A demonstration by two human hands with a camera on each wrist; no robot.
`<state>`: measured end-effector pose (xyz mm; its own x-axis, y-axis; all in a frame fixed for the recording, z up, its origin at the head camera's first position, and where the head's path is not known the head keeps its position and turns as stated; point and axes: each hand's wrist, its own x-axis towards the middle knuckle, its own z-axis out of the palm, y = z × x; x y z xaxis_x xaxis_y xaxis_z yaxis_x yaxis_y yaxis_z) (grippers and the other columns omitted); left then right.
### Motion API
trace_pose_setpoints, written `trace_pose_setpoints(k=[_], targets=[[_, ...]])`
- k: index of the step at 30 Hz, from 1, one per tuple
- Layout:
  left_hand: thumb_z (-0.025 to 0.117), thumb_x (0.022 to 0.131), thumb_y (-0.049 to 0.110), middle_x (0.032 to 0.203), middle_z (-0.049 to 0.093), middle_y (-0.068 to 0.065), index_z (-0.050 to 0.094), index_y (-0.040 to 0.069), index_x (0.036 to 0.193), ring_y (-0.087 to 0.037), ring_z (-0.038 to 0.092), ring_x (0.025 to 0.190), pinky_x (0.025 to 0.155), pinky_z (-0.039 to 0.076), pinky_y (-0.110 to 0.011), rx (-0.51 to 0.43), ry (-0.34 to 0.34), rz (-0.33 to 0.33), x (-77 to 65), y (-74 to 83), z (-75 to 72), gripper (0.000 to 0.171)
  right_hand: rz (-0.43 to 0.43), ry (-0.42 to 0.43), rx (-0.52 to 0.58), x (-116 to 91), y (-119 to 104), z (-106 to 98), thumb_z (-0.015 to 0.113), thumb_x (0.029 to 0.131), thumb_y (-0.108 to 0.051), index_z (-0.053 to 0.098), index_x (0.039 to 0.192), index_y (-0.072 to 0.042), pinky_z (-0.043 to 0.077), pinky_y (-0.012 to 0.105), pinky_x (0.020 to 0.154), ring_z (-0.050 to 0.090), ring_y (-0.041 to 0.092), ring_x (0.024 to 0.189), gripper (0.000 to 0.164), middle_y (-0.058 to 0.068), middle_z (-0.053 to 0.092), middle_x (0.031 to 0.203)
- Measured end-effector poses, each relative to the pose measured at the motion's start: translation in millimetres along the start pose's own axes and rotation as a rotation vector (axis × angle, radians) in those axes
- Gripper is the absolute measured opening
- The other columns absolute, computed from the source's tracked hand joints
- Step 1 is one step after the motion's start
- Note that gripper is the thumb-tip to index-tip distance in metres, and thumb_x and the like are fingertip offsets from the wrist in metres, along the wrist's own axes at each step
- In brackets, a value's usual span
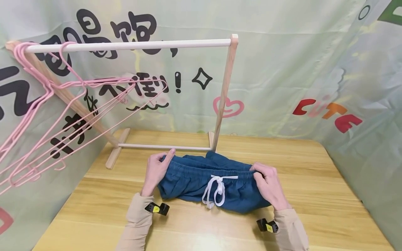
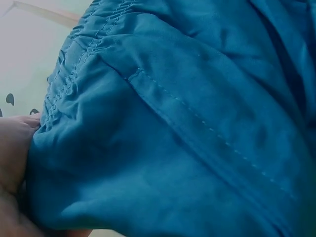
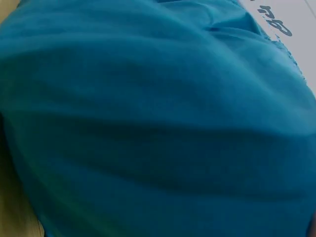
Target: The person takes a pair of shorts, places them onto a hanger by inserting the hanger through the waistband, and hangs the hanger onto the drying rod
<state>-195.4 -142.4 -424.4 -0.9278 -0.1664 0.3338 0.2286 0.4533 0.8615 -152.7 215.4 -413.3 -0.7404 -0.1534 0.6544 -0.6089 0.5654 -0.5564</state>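
Blue drawstring shorts are stretched between the two hands above the table, waistband upward, with a white bow at the front. My left hand grips the waistband's left end, its thumb up along the edge. At the other end my right hand pinches the waistband, thumb in front and fingers behind. The left wrist view shows the gathered elastic and a stitched pocket seam, with part of the hand at the left edge. Blue cloth fills most of the right wrist view.
A wooden rack with a white top bar stands behind the shorts. Several pink hangers hang at its left end. The wooden table reaches to printed curtains at the back and sides.
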Motion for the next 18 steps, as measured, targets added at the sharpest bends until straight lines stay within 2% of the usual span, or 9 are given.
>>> trace_pose_setpoints(k=[2, 6, 13, 18], targets=[[0.067, 0.096, 0.041, 0.053, 0.031, 0.01, 0.058, 0.012, 0.057, -0.012, 0.042, 0.054, 0.058, 0.032, -0.023, 0.009, -0.001, -0.002, 0.3, -0.3, -1.2, 0.049, -0.01, -0.01, -0.003, -0.3, -0.2, -0.8, 0.045, 0.074, 0.014, 0.062, 0.071, -0.019, 0.04, 0.015, 0.065, 0.051, 0.002, 0.066, 0.038, -0.006, 0.06, 0.07], [0.067, 0.096, 0.04, 0.053, 0.029, 0.01, 0.053, 0.012, 0.055, -0.012, 0.038, 0.053, 0.057, 0.03, -0.023, 0.017, 0.004, -0.001, -0.1, -0.1, -3.0, 0.052, -0.026, -0.009, 0.001, -0.7, -1.5, -3.5, 0.045, 0.073, 0.013, 0.061, 0.071, -0.019, 0.037, 0.016, 0.063, 0.048, 0.002, 0.065, 0.035, -0.007, 0.057, 0.069], [0.068, 0.096, 0.037, 0.053, 0.033, 0.007, 0.055, 0.009, 0.057, -0.013, 0.039, 0.053, 0.056, 0.03, -0.024, 0.014, 0.077, 0.004, -1.4, 3.9, -4.2, 0.051, -0.032, 0.057, -0.124, -0.1, -5.1, -6.8, 0.053, 0.072, 0.006, 0.06, 0.067, -0.019, 0.033, 0.015, 0.053, 0.044, -0.001, 0.059, 0.027, -0.008, 0.057, 0.065], [0.068, 0.096, 0.038, 0.052, 0.033, 0.007, 0.053, 0.009, 0.055, -0.012, 0.037, 0.051, 0.055, 0.028, -0.023, 0.018, 0.105, 0.005, -1.8, 5.3, -4.4, 0.053, -0.034, 0.051, -0.074, -1.6, -4.3, -7.7, 0.055, 0.075, 0.007, 0.057, 0.066, -0.018, 0.037, 0.015, 0.055, 0.044, -0.002, 0.059, 0.027, -0.008, 0.052, 0.062]])
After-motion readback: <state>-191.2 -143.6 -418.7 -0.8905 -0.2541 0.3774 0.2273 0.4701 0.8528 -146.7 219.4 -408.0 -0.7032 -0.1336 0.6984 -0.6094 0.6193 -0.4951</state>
